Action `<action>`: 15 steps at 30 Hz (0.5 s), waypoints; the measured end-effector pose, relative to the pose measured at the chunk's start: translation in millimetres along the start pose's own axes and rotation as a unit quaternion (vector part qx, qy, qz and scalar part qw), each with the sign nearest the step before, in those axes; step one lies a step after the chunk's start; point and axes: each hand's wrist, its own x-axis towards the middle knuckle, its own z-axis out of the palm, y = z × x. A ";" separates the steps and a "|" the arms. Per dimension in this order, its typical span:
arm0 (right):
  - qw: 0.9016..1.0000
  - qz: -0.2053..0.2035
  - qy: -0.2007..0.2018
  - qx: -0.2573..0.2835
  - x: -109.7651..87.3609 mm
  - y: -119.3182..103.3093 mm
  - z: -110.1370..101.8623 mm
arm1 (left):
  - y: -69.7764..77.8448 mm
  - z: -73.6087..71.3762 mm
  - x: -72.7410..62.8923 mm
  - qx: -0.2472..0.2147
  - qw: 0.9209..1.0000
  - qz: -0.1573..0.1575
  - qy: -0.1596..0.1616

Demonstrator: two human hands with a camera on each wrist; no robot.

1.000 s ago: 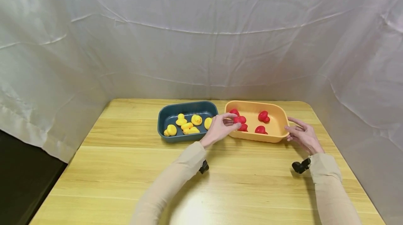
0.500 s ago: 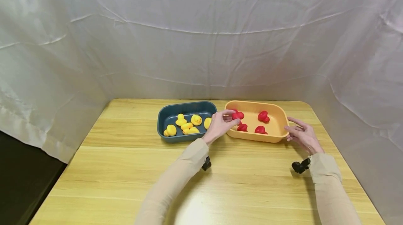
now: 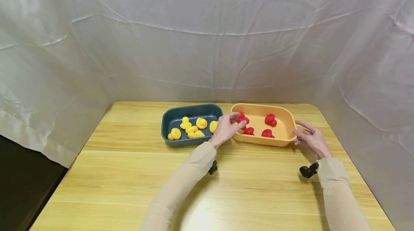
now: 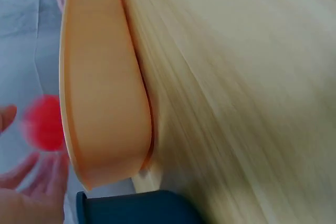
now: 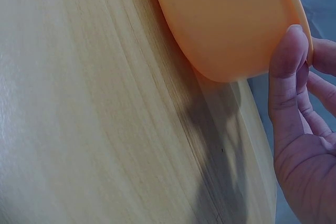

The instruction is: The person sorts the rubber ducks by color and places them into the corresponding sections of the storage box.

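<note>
My left hand is over the left end of the orange plastic bin, thumb and fingers spread apart. Between them in the left wrist view is a blurred red rubber toy; the thumb is apart from it, and contact with the fingers is unclear. More red toys, duck-like in outline, lie in the bin, such as the red toy at its right side. My right hand holds the bin's right end at the rim, with the thumb against the outer wall.
A dark blue bin with several yellow rubber ducks stands left of the orange one, under the left wrist. Both are near the back of the wooden table. Grey curtain hangs behind and on both sides.
My left hand has shifted slightly to the back right, and its fingers have spread. The red toy by its fingertips has moved back and left. My right hand stays at the rim.
</note>
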 end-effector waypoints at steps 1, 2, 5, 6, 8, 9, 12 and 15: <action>1.000 0.000 0.000 -0.001 0.4 -0.1 0.2 | 0.4 -2.2 -2.2 0.011 1.000 0.004 0.004; 1.000 0.000 0.000 -0.002 1.1 -0.2 0.3 | 0.7 -4.8 -4.5 0.020 1.000 0.008 0.006; 1.000 0.002 0.002 -0.001 3.1 -0.9 -0.2 | 0.2 -15.5 -11.7 0.035 0.999 0.014 0.017; 1.000 0.003 0.003 -0.001 3.1 -1.2 -0.5 | -0.6 -19.5 -14.1 0.034 0.999 0.013 0.019; 1.000 0.003 0.005 -0.002 2.9 -1.6 -0.9 | -3.1 -28.6 -19.0 0.033 0.999 0.012 0.023; 1.000 0.003 0.006 -0.007 2.6 -1.8 -1.1 | -4.6 -33.8 -21.2 0.033 0.999 0.014 0.026; 0.998 -0.005 0.023 -0.053 0.8 -1.9 -1.8 | -10.8 -52.6 -28.0 0.026 0.999 0.018 0.038; 0.992 -0.029 0.055 -0.110 -1.7 -0.6 -3.0 | -18.6 -77.2 -34.7 0.024 0.997 0.020 0.063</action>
